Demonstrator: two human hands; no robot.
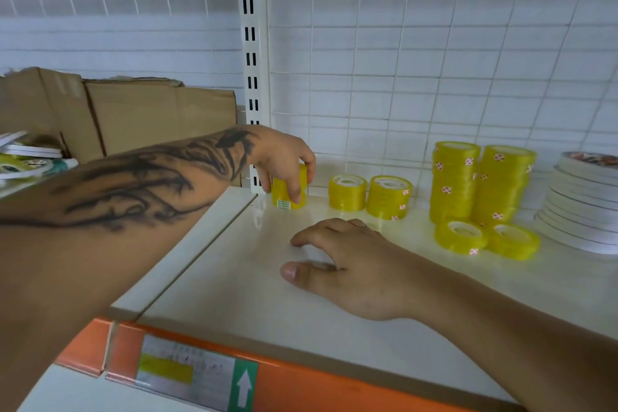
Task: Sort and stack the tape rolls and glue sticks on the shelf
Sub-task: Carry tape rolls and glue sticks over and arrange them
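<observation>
My left hand [284, 160] reaches to the back of the white shelf [234, 284] and grips a short stack of yellow tape rolls [290, 192] from above, beside the slotted upright. Two more short yellow stacks [347, 192] [389, 197] stand in a row to its right. Further right rise two tall yellow stacks [454, 184] [501, 187], with two single rolls [460, 233] [513, 241] lying flat in front of them. My right hand [344, 264] hovers low over the bare shelf middle, fingers loosely bent, holding nothing.
A stack of white-edged tape rolls [582, 207] stands at the far right. Cardboard boxes [133, 114] fill the neighbouring shelf bay on the left, with flat white rolls [30, 157] in front. An orange price rail [301, 375] runs along the shelf's front edge. A wire grid backs the shelf.
</observation>
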